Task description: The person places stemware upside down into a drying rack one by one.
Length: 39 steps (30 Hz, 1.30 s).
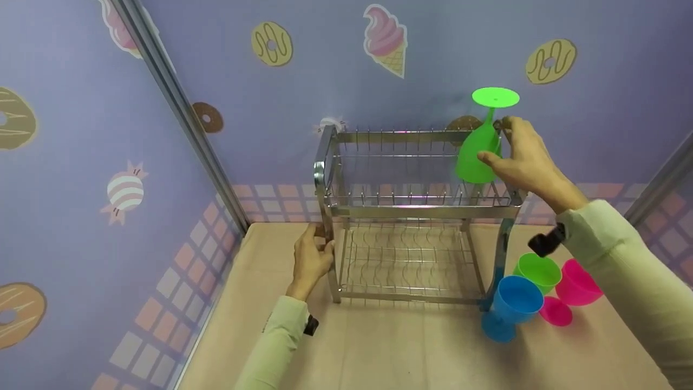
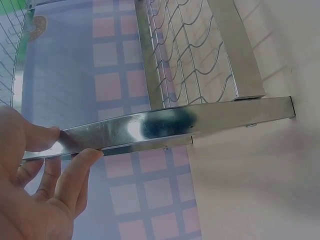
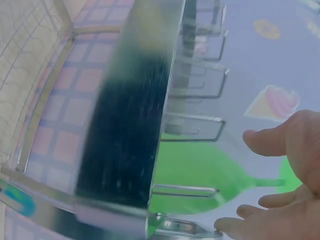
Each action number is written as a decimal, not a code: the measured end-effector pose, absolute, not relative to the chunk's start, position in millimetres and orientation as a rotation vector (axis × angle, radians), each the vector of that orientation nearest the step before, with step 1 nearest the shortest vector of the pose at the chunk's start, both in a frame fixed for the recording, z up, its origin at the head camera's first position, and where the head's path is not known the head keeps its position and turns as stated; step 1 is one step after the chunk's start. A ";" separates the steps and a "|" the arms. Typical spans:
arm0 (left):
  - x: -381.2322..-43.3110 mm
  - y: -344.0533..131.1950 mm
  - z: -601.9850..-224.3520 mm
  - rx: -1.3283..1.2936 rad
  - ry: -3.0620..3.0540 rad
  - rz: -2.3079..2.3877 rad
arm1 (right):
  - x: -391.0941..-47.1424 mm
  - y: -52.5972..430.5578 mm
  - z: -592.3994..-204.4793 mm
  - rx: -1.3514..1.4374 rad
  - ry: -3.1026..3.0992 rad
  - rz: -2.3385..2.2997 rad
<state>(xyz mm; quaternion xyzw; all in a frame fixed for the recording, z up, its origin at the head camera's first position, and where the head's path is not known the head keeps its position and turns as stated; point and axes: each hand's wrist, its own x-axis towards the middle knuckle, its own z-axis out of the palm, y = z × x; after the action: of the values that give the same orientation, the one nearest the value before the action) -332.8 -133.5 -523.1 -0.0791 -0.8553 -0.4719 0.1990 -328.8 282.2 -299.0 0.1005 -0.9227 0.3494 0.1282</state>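
A two-tier metal dish rack [image 1: 422, 212] stands on the table. My left hand [image 1: 311, 262] holds its left upright; in the left wrist view the thumb and fingertips [image 2: 90, 156] pinch that flat metal post [image 2: 145, 125]. At the right end of the top tier sits a green plastic goblet [image 1: 477, 157], upside down, its round foot up. My right hand [image 1: 525, 160] is beside the goblet with thumb and fingers spread. In the right wrist view the goblet [image 3: 195, 172] stands behind the rack's wire prongs, and the hand [image 3: 285, 200] shows a gap around its stem.
Right of the rack, on the table [image 1: 379, 346], stand a blue goblet [image 1: 517, 303], a green goblet [image 1: 541, 271] and a pink goblet [image 1: 576, 284]. A patterned wall [image 1: 433, 43] rises close behind the rack, and another wall [image 1: 65, 216] is at the left.
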 end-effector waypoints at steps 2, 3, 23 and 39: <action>-332.8 -133.7 -522.7 -0.211 -2.394 -1.333 | -314.9 286.4 -302.2 0.303 -2.650 1.030; -332.8 -133.8 -522.5 -0.208 -2.394 -1.350 | -307.5 288.8 -304.5 0.310 -2.625 1.055; -332.3 -141.4 -525.7 -0.192 -2.329 -1.567 | -216.4 333.6 -442.3 0.281 -2.163 1.120; -332.6 -149.4 -532.4 -0.249 -2.361 -1.666 | -166.2 351.1 -544.9 0.016 -2.225 1.258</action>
<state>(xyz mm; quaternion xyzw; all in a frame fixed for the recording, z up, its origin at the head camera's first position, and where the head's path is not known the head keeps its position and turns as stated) -332.6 -149.4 -532.4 -0.0853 -0.8081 -0.5702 0.1204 -166.2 351.1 -544.9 0.0060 -0.8334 0.4713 0.2887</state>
